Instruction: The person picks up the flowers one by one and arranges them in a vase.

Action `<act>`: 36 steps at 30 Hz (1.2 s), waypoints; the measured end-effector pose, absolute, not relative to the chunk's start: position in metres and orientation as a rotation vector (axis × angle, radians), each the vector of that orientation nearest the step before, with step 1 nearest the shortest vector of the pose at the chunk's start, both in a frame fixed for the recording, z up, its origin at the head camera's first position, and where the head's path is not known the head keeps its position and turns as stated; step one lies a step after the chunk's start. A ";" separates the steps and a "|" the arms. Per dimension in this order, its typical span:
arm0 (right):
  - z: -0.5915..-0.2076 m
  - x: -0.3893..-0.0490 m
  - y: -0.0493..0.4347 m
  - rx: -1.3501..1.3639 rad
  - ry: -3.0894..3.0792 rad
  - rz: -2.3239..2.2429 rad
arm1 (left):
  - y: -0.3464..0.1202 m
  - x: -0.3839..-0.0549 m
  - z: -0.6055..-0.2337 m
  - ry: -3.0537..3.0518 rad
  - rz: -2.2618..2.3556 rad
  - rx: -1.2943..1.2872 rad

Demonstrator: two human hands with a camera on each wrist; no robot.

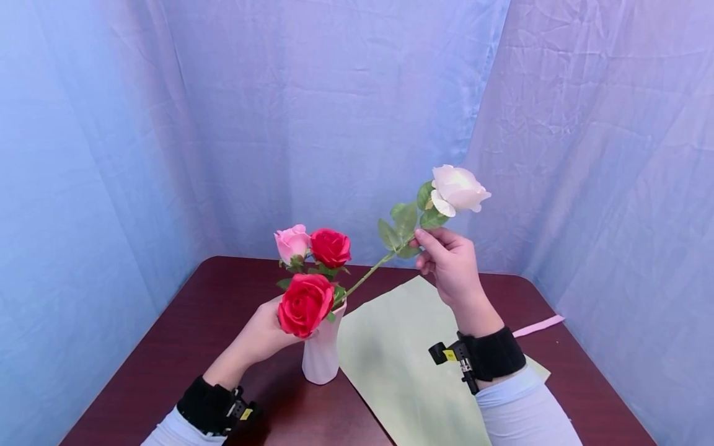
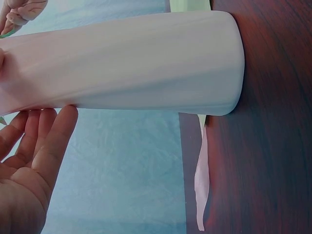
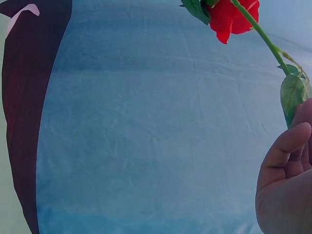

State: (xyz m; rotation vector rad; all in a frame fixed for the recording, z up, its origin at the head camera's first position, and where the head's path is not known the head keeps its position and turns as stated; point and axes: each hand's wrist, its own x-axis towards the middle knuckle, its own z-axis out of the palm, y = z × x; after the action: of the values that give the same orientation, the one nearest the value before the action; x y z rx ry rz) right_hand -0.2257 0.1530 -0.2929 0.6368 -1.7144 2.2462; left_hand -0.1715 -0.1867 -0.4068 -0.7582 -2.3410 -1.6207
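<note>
A white vase [image 1: 321, 360] stands upright on the table, held near its top by my left hand [image 1: 261, 331]. Fingertips [image 2: 67, 117] press the vase's side in the left wrist view, with part of the thumb opposite. Two red roses [image 1: 305, 305] and a pink rose [image 1: 292, 242] rise from the vase. My right hand [image 1: 454, 267] pinches the leafy stem of a white rose [image 1: 458, 189] just below its bloom. That stem slants down leftward, its lower end at the vase mouth behind the front red rose.
A pale green sheet of paper [image 1: 401, 347] lies right of the vase, under my right forearm. Beyond it a pink ribbon strip [image 1: 540, 326] rests on the dark red table [image 1: 234, 282]. Blue curtains [image 1: 346, 124] hang behind and at both sides.
</note>
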 end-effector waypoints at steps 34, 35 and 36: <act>-0.294 -0.213 0.131 0.781 -1.857 2.110 | -0.182 -0.169 -0.408 -2.346 -1.663 -0.782; -0.295 -0.212 0.130 0.778 -1.865 2.110 | -0.182 -0.169 -0.408 -2.344 -1.664 -0.786; -0.296 -0.212 0.130 0.775 -1.870 2.113 | -0.182 -0.170 -0.408 -2.344 -1.661 -0.786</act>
State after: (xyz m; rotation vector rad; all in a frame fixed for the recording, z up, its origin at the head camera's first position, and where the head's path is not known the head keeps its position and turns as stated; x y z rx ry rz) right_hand -0.2123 0.1295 -0.2955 0.7753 -1.8697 2.1125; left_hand -0.1698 -0.1820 -0.4077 -0.7861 -2.3437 -1.6611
